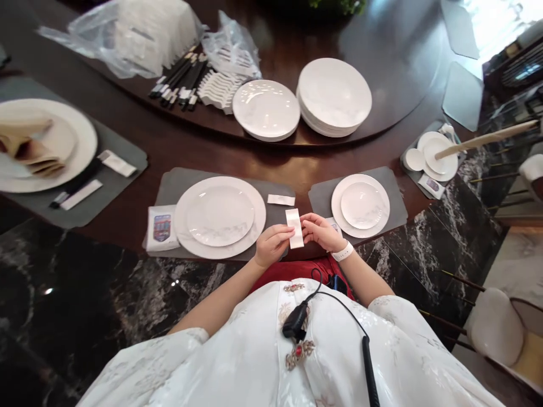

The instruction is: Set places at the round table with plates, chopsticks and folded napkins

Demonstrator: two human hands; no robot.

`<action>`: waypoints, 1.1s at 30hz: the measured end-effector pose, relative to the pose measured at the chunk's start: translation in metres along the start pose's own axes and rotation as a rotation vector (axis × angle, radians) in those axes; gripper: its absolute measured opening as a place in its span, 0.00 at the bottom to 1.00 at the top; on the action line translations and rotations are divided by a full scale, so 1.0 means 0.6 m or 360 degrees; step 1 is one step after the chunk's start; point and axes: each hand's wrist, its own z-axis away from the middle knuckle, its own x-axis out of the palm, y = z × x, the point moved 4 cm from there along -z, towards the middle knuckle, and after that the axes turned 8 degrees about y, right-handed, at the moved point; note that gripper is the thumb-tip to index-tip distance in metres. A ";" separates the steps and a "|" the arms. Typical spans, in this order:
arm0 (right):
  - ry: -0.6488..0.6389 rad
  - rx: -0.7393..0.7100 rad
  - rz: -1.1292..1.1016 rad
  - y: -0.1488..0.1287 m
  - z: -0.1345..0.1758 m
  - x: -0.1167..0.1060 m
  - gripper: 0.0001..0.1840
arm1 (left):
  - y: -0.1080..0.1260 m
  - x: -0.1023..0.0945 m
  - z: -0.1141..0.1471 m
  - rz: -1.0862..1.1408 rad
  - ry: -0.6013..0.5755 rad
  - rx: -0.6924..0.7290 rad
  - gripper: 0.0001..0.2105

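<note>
- Strip: plain white.
- Plates: white, some with faint grey marbling.
- Mats: plain grey.
- Bench: dark reddish brown.
- Turntable: dark brown with pale, bluish reflections.
- Tissue pack: white, printed with a blue and red emblem.
- Napkin: tan and brown.
- Chopsticks: black, with paler ends.
- Rests: white.
- Bags: clear, looking whitish.
- Leaves: green.
- Wristband: white.
- Shirt: white with a subtle floral pattern.
- Clasp: metallic, with a red centre.
- Cord: black.
- Cloth: red.
- Floor: black, veined with white and grey.
- Chair seat: whitish.
</note>
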 end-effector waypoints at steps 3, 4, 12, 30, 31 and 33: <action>0.0136 -0.0049 -0.0185 -0.004 0.054 -0.048 0.27 | 0.027 0.060 -0.028 0.0146 -0.0037 0.0193 0.07; 0.0159 -0.0036 -0.0244 -0.002 0.068 -0.067 0.27 | 0.033 0.082 -0.037 0.0143 -0.0041 0.0229 0.06; 0.0650 -0.0326 -0.0590 0.008 0.092 -0.282 0.30 | 0.089 0.318 -0.097 -0.0062 -0.0319 0.0284 0.07; 0.1159 -0.0371 0.0999 -0.212 -0.152 -0.756 0.16 | 0.108 0.326 -0.014 -0.0372 -0.0591 -0.0808 0.15; 0.1154 -0.0380 0.1086 -0.215 -0.155 -0.750 0.17 | 0.107 0.324 -0.011 -0.0380 -0.0600 -0.0846 0.16; 0.1146 -0.0408 0.1298 -0.223 -0.156 -0.739 0.18 | 0.105 0.323 -0.008 -0.0381 -0.0616 -0.0913 0.17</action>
